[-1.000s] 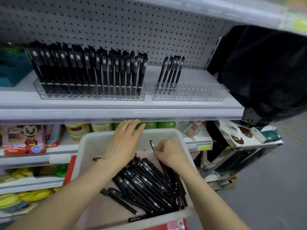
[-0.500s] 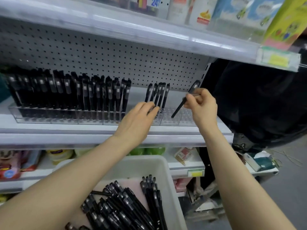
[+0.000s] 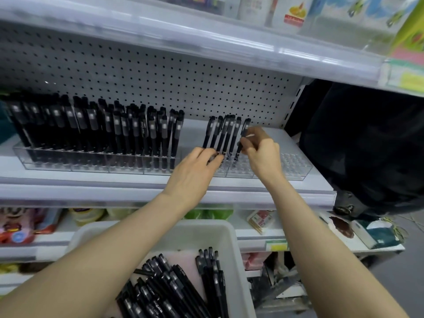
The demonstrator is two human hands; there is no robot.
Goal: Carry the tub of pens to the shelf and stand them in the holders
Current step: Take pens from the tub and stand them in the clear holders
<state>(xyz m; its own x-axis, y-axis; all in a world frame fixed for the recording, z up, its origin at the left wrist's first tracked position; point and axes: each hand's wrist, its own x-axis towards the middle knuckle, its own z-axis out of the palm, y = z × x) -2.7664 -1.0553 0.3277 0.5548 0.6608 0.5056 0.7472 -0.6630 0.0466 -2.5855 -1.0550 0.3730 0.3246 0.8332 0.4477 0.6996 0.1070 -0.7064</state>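
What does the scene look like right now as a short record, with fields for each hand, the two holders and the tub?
right hand: pinches a black pen, lower end at the right holder
left hand: fingers straight, touching the right holder's left end beside the standing pens
left holder: packed with upright pens
right holder: few standing pens at its left end, other slots empty
tub: white, below the shelf, loose pens lying inside

One capped black pen at the clear plastic slotted holder.
My right hand pinches it near upright, three o'clock of centre; my left hand touches the holder's front with straight fingers; white plastic tub at six.
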